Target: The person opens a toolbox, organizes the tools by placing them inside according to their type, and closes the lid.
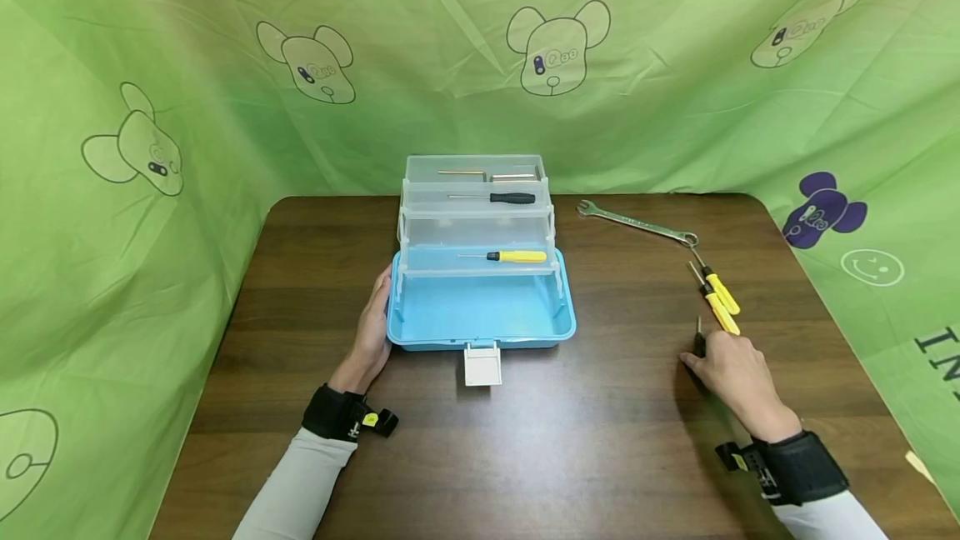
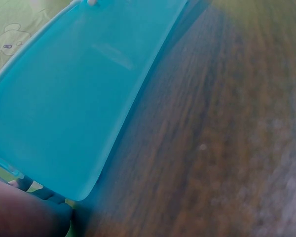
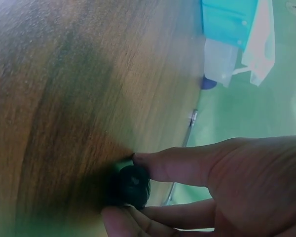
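Observation:
A blue toolbox (image 1: 480,344) with tiered clear trays stands unfolded on the table, its white latch (image 1: 482,365) hanging at the front. My left hand (image 1: 369,332) rests against the toolbox's left side with its fingers extended; in the left wrist view only part of that hand (image 2: 29,210) shows beside the blue wall. On the right, my right hand (image 1: 731,369) pinches a black-handled screwdriver (image 1: 700,346) at the table top. Thumb and fingers lie on either side of the dark handle (image 3: 134,186) in the right wrist view.
Two yellow-handled screwdrivers (image 1: 722,312) lie just beyond the right hand, with a combination wrench (image 1: 637,224) farther back. The trays hold a yellow screwdriver (image 1: 521,257), a black screwdriver (image 1: 512,198) and hex keys (image 1: 465,172). Green cloth (image 1: 465,123) hangs around the table.

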The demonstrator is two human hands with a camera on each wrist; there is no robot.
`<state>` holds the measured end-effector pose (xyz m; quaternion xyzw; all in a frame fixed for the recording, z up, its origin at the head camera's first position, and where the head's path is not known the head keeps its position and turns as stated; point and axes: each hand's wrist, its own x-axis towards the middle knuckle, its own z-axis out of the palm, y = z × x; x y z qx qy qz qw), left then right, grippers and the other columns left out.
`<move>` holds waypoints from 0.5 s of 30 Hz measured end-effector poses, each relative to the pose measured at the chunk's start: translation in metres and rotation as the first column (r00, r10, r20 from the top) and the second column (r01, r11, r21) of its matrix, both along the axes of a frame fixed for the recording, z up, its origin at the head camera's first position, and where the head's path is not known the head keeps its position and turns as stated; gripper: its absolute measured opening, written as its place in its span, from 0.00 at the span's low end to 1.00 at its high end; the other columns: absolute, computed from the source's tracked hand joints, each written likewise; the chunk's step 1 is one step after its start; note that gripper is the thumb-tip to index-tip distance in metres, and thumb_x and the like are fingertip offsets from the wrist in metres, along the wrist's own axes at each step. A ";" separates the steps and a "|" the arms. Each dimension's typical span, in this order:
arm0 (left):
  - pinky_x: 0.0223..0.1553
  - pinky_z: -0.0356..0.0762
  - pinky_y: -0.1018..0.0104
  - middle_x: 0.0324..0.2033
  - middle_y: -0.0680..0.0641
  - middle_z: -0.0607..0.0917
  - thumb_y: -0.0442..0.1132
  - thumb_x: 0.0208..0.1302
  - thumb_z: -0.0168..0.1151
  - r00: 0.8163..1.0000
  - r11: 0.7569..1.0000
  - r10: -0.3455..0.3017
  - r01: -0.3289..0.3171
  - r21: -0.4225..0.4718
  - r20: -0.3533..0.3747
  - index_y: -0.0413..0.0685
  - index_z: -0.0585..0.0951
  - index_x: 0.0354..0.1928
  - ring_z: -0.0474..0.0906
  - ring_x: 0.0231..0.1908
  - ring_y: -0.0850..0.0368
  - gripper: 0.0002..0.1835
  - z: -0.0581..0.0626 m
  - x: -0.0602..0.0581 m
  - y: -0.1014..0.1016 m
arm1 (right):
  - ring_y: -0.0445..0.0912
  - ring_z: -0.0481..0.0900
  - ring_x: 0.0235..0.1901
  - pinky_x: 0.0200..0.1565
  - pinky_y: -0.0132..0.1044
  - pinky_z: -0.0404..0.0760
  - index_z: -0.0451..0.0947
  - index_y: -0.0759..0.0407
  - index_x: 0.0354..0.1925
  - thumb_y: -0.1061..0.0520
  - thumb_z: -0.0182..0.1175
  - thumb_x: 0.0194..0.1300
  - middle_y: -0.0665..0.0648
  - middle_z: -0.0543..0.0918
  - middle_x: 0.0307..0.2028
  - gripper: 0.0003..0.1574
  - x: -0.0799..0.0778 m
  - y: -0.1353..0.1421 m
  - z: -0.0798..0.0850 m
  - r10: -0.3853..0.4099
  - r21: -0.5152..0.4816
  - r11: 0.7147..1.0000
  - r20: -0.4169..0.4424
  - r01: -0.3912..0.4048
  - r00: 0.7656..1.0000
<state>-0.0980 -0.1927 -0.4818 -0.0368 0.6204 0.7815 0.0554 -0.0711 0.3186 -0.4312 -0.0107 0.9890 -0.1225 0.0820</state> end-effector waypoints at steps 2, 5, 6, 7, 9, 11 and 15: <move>0.82 0.41 0.53 0.84 0.48 0.50 0.52 0.89 0.28 1.000 1.000 0.004 -0.004 -0.004 0.008 0.48 0.47 0.86 0.43 0.83 0.53 0.32 0.000 0.000 0.000 | 0.58 0.74 0.20 0.24 0.62 0.74 0.68 0.60 0.22 0.57 0.71 0.65 0.59 0.71 0.19 0.23 0.000 0.000 -0.001 0.006 -0.005 1.000 -0.011 -0.006 1.000; 0.82 0.42 0.53 0.84 0.48 0.51 0.52 0.89 0.28 1.000 1.000 0.012 -0.012 -0.003 0.016 0.48 0.48 0.86 0.44 0.83 0.53 0.32 0.000 0.001 0.001 | 0.57 0.73 0.20 0.24 0.61 0.74 0.66 0.58 0.19 0.59 0.70 0.65 0.59 0.71 0.18 0.25 0.000 0.001 -0.002 0.006 -0.006 1.000 -0.025 -0.006 1.000; 0.82 0.42 0.53 0.84 0.48 0.51 0.52 0.89 0.29 1.000 1.000 0.012 -0.012 -0.004 0.017 0.48 0.48 0.86 0.44 0.83 0.54 0.32 0.000 0.001 0.001 | 0.58 0.73 0.20 0.23 0.61 0.74 0.66 0.58 0.18 0.60 0.70 0.64 0.60 0.72 0.18 0.25 -0.001 0.001 -0.003 0.006 -0.005 1.000 -0.034 -0.006 0.999; 0.82 0.42 0.54 0.84 0.48 0.51 0.52 0.89 0.29 1.000 1.000 0.012 -0.012 -0.004 0.016 0.48 0.48 0.86 0.44 0.83 0.54 0.32 0.000 0.001 0.001 | 0.58 0.74 0.20 0.23 0.62 0.74 0.66 0.57 0.17 0.60 0.69 0.64 0.60 0.72 0.18 0.25 -0.001 0.001 -0.003 0.007 -0.005 1.000 -0.042 -0.007 0.999; 0.82 0.43 0.54 0.84 0.48 0.51 0.52 0.89 0.28 1.000 1.000 0.015 -0.015 0.000 0.013 0.48 0.48 0.86 0.44 0.83 0.54 0.32 0.001 0.002 0.001 | 0.58 0.74 0.20 0.23 0.62 0.74 0.65 0.57 0.17 0.61 0.69 0.63 0.60 0.73 0.18 0.25 -0.001 0.001 -0.004 0.007 -0.006 1.000 -0.052 -0.007 0.999; 0.82 0.42 0.54 0.84 0.48 0.51 0.52 0.89 0.28 1.000 1.000 0.013 -0.013 0.000 0.008 0.47 0.48 0.86 0.44 0.83 0.54 0.32 0.001 0.002 0.001 | 0.57 0.74 0.19 0.22 0.60 0.74 0.66 0.57 0.16 0.62 0.69 0.61 0.60 0.72 0.18 0.24 -0.001 0.001 -0.005 0.010 -0.008 1.000 -0.062 -0.010 0.998; 0.82 0.42 0.53 0.84 0.48 0.50 0.52 0.89 0.28 1.000 1.000 0.008 -0.008 0.004 -0.004 0.47 0.47 0.86 0.43 0.83 0.53 0.32 0.001 0.001 0.000 | 0.55 0.72 0.19 0.20 0.57 0.73 0.74 0.62 0.21 0.65 0.67 0.60 0.58 0.72 0.19 0.14 -0.002 -0.001 -0.005 0.022 -0.020 1.000 -0.077 -0.023 0.997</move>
